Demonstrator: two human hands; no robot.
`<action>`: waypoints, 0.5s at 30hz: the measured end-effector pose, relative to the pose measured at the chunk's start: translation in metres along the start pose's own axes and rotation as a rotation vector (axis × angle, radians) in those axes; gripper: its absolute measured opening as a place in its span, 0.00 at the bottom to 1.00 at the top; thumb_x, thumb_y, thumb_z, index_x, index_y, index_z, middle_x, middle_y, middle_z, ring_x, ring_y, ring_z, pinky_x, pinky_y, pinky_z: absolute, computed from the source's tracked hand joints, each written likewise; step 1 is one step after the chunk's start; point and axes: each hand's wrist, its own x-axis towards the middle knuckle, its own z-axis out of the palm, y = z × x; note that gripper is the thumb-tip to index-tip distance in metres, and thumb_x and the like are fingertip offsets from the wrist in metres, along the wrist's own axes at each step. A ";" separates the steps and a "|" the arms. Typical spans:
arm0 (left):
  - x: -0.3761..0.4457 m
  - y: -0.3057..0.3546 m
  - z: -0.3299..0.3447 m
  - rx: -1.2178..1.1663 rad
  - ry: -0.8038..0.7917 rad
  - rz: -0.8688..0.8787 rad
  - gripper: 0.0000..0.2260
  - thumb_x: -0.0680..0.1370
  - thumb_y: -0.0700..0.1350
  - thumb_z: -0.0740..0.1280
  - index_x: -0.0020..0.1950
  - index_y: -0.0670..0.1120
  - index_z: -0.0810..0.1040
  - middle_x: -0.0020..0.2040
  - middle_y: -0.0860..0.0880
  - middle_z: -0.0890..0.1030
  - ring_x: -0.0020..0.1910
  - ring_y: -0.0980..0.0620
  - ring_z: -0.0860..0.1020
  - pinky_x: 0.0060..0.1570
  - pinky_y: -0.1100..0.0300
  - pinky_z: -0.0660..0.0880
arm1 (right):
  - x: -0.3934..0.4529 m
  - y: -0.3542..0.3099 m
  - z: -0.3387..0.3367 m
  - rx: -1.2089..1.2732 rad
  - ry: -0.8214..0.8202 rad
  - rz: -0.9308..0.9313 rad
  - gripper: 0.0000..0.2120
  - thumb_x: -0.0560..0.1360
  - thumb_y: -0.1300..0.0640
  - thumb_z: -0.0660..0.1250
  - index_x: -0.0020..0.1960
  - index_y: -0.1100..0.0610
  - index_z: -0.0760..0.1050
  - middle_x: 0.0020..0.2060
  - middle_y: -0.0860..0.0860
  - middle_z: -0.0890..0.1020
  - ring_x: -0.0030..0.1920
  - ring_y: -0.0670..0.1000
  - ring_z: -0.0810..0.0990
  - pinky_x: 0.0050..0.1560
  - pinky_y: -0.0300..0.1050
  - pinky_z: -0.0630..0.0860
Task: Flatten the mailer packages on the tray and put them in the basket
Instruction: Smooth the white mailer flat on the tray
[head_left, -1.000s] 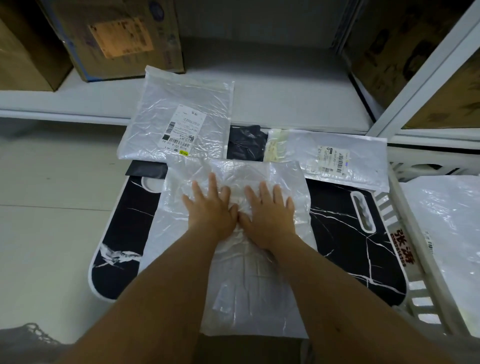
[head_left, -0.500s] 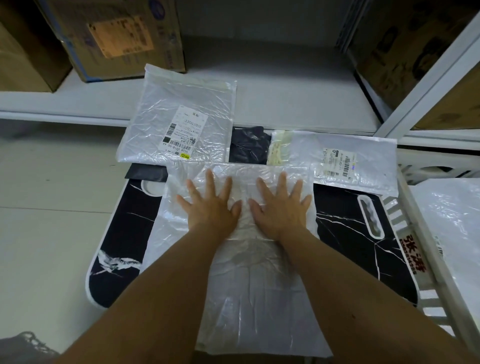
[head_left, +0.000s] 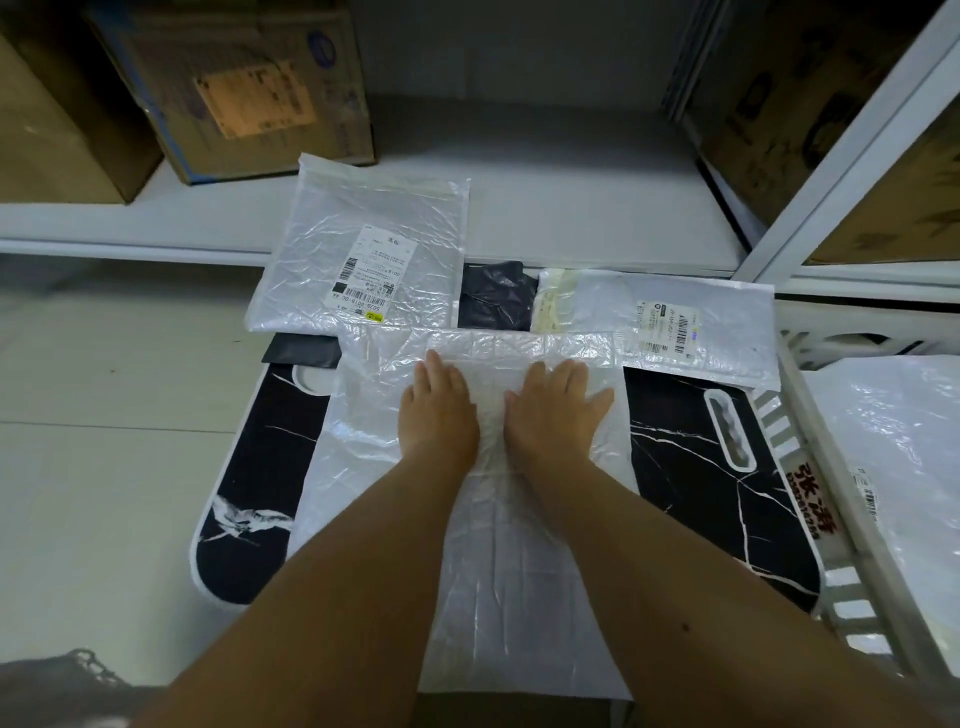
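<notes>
With flat, straight fingers, the left hand (head_left: 437, 410) and right hand (head_left: 555, 413) press the slick mailer (head_left: 498, 545), which may slide off the tray (head_left: 691, 467) or trap air.

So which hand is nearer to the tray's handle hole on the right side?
The right hand. It presses flat on the clear mailer, beside the handle hole with bare tray between. The left hand presses farther away, on the right hand's other side.

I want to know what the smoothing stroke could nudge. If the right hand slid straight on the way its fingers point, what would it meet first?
Likely the labelled white mailer beyond the clear mailer's far edge; the right hand points that way. Their overlap is unclear.
</notes>
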 end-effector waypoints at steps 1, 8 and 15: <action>-0.004 0.003 -0.002 0.013 0.042 0.020 0.24 0.83 0.46 0.54 0.77 0.41 0.54 0.77 0.37 0.49 0.76 0.39 0.52 0.72 0.49 0.58 | -0.005 -0.002 -0.001 0.035 0.031 0.016 0.27 0.83 0.45 0.45 0.79 0.55 0.49 0.77 0.60 0.51 0.77 0.60 0.46 0.72 0.68 0.49; -0.059 -0.002 -0.005 -0.016 0.120 0.003 0.18 0.80 0.55 0.56 0.66 0.49 0.68 0.64 0.44 0.67 0.63 0.43 0.67 0.61 0.47 0.66 | -0.069 0.004 0.007 0.161 0.059 0.099 0.26 0.82 0.48 0.49 0.78 0.49 0.49 0.77 0.59 0.50 0.77 0.61 0.46 0.71 0.68 0.49; -0.110 -0.009 0.022 -0.030 -0.103 -0.096 0.32 0.77 0.68 0.43 0.76 0.59 0.36 0.77 0.45 0.33 0.75 0.32 0.38 0.68 0.30 0.48 | -0.118 0.004 0.024 0.223 0.042 0.143 0.26 0.82 0.43 0.47 0.78 0.47 0.46 0.78 0.60 0.45 0.76 0.65 0.41 0.71 0.71 0.44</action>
